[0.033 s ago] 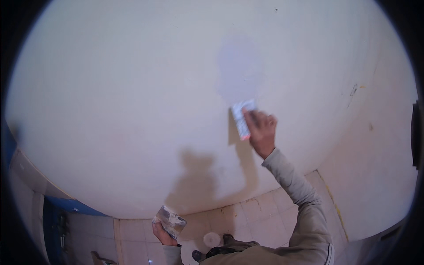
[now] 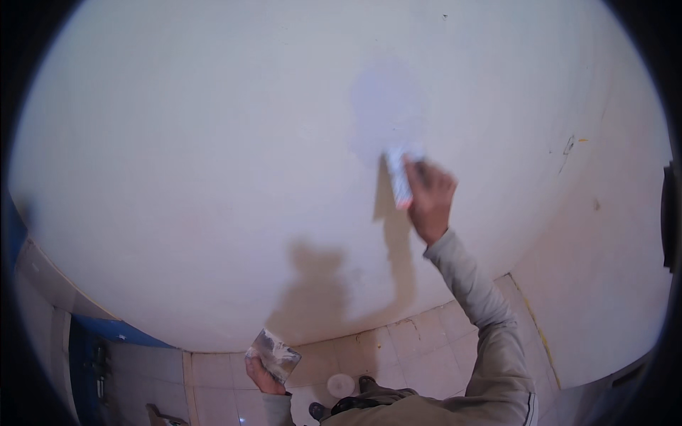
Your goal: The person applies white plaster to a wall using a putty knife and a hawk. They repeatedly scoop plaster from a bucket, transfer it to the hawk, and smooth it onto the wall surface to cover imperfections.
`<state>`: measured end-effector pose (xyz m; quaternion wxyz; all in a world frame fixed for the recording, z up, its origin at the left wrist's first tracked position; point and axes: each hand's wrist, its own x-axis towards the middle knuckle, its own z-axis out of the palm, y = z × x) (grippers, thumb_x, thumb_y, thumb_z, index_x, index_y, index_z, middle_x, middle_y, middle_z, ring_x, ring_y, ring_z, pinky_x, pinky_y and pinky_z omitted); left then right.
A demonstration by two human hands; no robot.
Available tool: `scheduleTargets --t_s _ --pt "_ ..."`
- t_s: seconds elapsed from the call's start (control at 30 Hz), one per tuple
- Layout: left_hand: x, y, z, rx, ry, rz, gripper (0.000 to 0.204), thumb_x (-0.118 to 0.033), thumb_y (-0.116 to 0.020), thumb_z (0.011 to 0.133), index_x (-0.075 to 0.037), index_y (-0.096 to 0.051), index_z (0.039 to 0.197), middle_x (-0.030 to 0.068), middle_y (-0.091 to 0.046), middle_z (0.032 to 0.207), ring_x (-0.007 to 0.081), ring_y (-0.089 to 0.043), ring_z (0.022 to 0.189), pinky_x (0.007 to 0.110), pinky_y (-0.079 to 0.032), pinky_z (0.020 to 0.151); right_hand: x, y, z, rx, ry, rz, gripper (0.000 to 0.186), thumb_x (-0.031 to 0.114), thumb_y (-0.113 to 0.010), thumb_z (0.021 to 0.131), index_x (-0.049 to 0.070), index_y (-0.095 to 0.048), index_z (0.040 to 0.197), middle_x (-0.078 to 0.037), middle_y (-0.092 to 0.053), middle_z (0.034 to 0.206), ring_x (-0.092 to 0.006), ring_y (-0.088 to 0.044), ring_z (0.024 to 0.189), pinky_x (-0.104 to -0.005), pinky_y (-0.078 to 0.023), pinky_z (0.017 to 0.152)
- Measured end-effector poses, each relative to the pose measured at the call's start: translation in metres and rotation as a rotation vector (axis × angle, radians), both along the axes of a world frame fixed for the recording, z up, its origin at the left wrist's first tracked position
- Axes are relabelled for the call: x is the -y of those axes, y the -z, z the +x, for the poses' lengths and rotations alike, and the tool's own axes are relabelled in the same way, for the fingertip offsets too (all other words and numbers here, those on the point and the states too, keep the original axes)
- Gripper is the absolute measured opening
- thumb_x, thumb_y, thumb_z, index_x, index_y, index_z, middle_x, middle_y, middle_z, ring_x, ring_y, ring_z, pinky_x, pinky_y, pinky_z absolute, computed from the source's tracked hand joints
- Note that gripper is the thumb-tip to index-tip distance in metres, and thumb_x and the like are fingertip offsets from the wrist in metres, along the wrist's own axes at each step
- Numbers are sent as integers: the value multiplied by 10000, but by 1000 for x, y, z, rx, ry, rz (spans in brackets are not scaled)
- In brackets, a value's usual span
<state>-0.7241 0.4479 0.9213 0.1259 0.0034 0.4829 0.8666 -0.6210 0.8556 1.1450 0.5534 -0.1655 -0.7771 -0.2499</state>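
My right hand (image 2: 432, 197) grips a flat rectangular tool (image 2: 396, 181) with a pale, smeared face, a reddish lower edge and a dark handle, held at or very near the white wall (image 2: 213, 142). A pale lilac patch (image 2: 385, 99) lies on the wall just above it. Low at the bottom, my left hand (image 2: 264, 376) holds a square metal plate (image 2: 277, 355) smeared with whitish paste.
An adjoining wall (image 2: 597, 284) stands at the right, and a blue band (image 2: 128, 331) runs at the lower left. Below are the tiled floor (image 2: 398, 349), a small round white object (image 2: 341, 385) and my feet (image 2: 320, 410). Shadows fall on the wall.
My right hand and its tool have moved slightly up and to the right, and the tool's face looks narrower. My left hand has hardly moved.
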Motion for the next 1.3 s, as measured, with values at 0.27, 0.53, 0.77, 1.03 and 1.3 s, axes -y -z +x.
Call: scheduleTargets --t_s 0.27,0.53,0.77,1.03,1.3 --pt "0 -11 -3 -104 113 38 366 -297 -456 981 -2 -551 1175 102 -600 1127 210 -594 1035 351 -500 873 29 -114 -70 -243 5 -22 596 14 -597 775 113 -515 1357 -117 -534 1196 -293 -500 1079 -441 -375 908" --pt "4 8 -5 -43 87 14 398 -318 -469 969 -7 -549 1204 82 -598 1122 214 -589 1039 358 -495 877 1 -8 -23 146 -5 19 559 88 -586 826 138 -488 1374 -92 -528 1202 -258 -502 1102 -478 -363 897" --pt "2 4 -6 -279 90 -178 390 -315 -473 966 -15 -547 1205 93 -587 1152 228 -591 1050 358 -497 877 -32 -121 -31 -278 47 -138 576 71 -592 800 174 -514 1362 -103 -538 1201 -269 -506 1078 -463 -362 919" --pt "3 -3 -2 -72 51 -94 379 -317 -482 967 -21 -557 1191 88 -588 1142 216 -585 1055 357 -500 873 -3 10 -7 180 -2 5 618 10 -597 756 197 -549 1343 -83 -537 1178 -236 -503 1054 -457 -361 914" --pt "17 15 -18 -549 133 -326 583 -436 -578 873 13 -516 1239 163 -582 1158 336 -569 1074 451 -451 921 18 -23 -13 -152 42 -167 593 3 -577 786 151 -526 1358 -90 -533 1172 -289 -503 1055 -441 -360 935"
